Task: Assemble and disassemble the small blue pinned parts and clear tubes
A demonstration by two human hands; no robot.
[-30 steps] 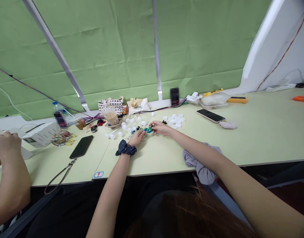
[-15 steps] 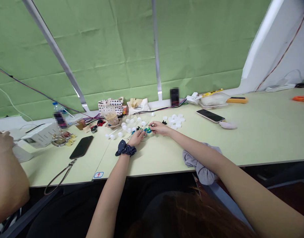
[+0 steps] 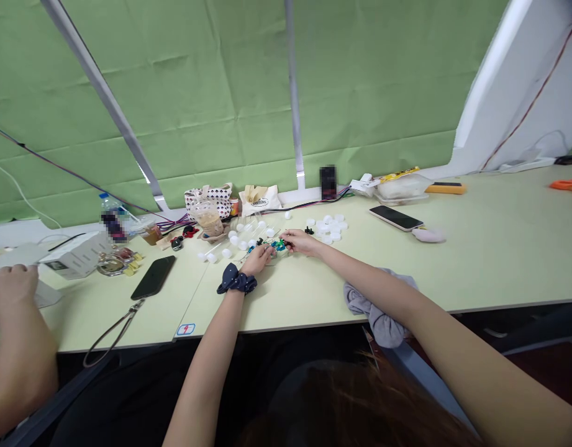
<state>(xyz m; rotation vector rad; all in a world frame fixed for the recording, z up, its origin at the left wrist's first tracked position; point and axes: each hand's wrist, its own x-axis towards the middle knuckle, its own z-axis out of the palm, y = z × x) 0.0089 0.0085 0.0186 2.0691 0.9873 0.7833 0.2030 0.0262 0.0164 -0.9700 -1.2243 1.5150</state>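
My left hand (image 3: 258, 259), with a dark dotted scrunchie (image 3: 236, 279) at its wrist, rests low over the table with its fingers closed; what they pinch is too small to make out. Opposite it, my right hand (image 3: 300, 243) has thumb and fingertips closed on a small green piece (image 3: 281, 243). Little blue pieces (image 3: 274, 246) lie between the two hands. Just behind them is a heap of clear tubes (image 3: 251, 228) with white caps (image 3: 226, 253). Beyond the right hand are a small black piece (image 3: 309, 230) and several loose white caps (image 3: 332, 228).
A phone (image 3: 153, 277) with a strap lies left, another phone (image 3: 396, 217) right. A lidded drink cup (image 3: 208, 222) and patterned bag (image 3: 210, 198) stand behind the tubes. Grey cloth (image 3: 383, 313) hangs over the front edge. At far left is another person's hand (image 3: 14, 285) near a white box (image 3: 76, 254).
My hands stay nearly in place, with slight finger movement at the small pieces. The other person's hand at far left has moved lower and a little right.
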